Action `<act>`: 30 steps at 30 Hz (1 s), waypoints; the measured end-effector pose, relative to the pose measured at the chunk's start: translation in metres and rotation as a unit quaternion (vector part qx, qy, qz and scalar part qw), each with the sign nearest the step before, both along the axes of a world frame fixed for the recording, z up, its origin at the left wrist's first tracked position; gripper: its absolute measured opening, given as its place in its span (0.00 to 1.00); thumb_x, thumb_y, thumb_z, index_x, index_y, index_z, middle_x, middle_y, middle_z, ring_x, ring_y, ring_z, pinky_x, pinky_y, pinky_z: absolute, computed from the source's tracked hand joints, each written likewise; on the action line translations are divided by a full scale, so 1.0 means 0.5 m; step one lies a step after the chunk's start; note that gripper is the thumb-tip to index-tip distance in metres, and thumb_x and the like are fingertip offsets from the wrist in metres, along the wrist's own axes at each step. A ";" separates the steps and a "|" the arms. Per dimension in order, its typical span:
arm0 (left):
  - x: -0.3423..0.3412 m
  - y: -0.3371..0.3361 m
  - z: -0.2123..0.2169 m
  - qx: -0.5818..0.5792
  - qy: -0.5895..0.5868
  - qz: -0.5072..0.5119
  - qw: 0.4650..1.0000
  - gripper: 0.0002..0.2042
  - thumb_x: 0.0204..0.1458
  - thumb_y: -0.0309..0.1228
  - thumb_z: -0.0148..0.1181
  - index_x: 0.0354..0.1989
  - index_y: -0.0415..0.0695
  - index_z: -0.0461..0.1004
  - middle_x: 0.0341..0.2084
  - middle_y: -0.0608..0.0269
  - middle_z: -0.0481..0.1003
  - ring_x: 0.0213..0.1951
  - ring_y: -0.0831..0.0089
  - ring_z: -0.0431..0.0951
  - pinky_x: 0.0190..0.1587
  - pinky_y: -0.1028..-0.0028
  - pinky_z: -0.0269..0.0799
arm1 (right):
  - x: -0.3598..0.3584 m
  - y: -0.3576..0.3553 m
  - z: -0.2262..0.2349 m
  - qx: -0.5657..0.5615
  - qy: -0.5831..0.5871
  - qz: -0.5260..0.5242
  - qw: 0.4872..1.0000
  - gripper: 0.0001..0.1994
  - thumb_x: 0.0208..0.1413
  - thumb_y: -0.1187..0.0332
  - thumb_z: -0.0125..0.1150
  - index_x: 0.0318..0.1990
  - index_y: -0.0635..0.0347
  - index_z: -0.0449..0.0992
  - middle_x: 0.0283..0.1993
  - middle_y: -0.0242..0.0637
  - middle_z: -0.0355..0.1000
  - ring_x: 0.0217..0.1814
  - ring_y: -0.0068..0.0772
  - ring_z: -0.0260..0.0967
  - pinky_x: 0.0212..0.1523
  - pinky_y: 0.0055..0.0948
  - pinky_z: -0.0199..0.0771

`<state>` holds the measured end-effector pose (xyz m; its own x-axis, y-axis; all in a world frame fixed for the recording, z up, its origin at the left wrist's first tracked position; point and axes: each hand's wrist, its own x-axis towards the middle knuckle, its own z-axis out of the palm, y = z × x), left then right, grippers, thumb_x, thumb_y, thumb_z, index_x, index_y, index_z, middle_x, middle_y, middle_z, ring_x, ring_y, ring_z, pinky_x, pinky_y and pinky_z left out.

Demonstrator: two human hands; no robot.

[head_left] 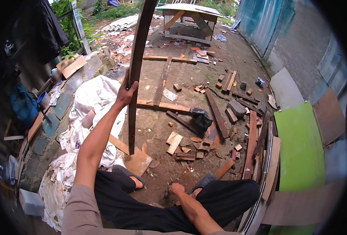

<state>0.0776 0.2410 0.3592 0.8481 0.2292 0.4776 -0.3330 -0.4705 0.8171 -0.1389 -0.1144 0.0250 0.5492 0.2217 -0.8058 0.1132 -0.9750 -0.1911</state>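
A long dark wooden plank stands nearly upright in front of me, its lower end close to the ground. My left hand is closed around its middle, thumb on the near side. Low between my legs, beside my right foot, my right hand is closed near the dirt. Something small and dark shows at its fingers, too unclear to name. Between my feet and the plank lie a flat wood board and a pale wood offcut.
A wooden frame lies on the ground ahead. Scattered offcuts, a black plastic bag and a grey stone block lie to the right. White sheeting covers the left side. A green panel leans at right; a low table stands far off.
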 end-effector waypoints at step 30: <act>-0.230 -0.054 -0.228 0.274 0.467 -0.297 0.786 0.32 0.50 0.53 0.55 0.67 0.63 0.63 0.48 0.43 0.77 0.47 0.51 0.77 0.54 0.60 0.70 | 0.260 -0.092 0.333 0.272 -0.594 -0.117 0.747 0.24 0.49 0.64 0.68 0.53 0.60 0.70 0.55 0.45 0.64 0.62 0.49 0.58 0.62 0.48 0.55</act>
<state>-0.0374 0.2138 0.2452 0.7672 -0.3639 -0.5281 -0.0032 -0.8256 0.5643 -0.0091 -0.1605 0.1914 0.8804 0.1249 0.4575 0.3573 -0.8089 -0.4668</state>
